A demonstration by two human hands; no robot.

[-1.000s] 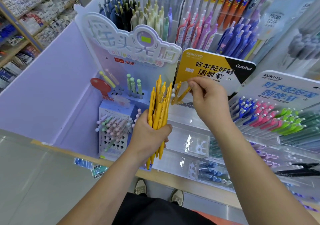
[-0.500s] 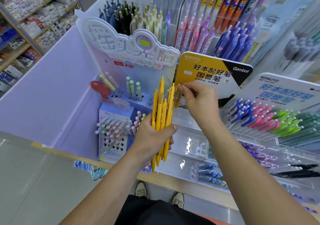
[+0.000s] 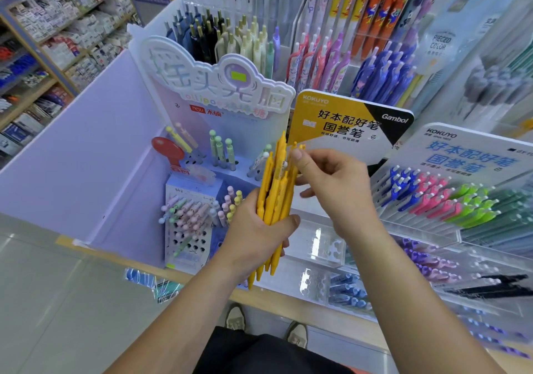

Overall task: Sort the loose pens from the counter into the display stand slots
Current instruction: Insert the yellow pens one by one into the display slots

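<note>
My left hand point(image 3: 258, 236) grips a bundle of several yellow pens point(image 3: 274, 197), held nearly upright in front of the display. My right hand point(image 3: 331, 184) is at the top of the bundle, its thumb and fingers pinching the upper ends of yellow pens on the bundle's right side. Behind the hands stands the yellow and black Kokuyo sign point(image 3: 346, 125) of a clear display stand point(image 3: 320, 246), whose front slots show through the plastic. The stand's upper slots are hidden by my hands.
A pastel lollipop-pen stand point(image 3: 199, 200) sits left of the bundle. A rack of blue, pink and green pens point(image 3: 450, 200) slopes at the right. Taller pen racks point(image 3: 346, 50) fill the back. The wooden counter edge point(image 3: 288, 298) runs below, shop shelves point(image 3: 43, 42) at far left.
My right hand has moved left from the stand under the yellow sign to the top of the bundle, bringing yellow pens against it. My left hand lifted the bundle slightly.
</note>
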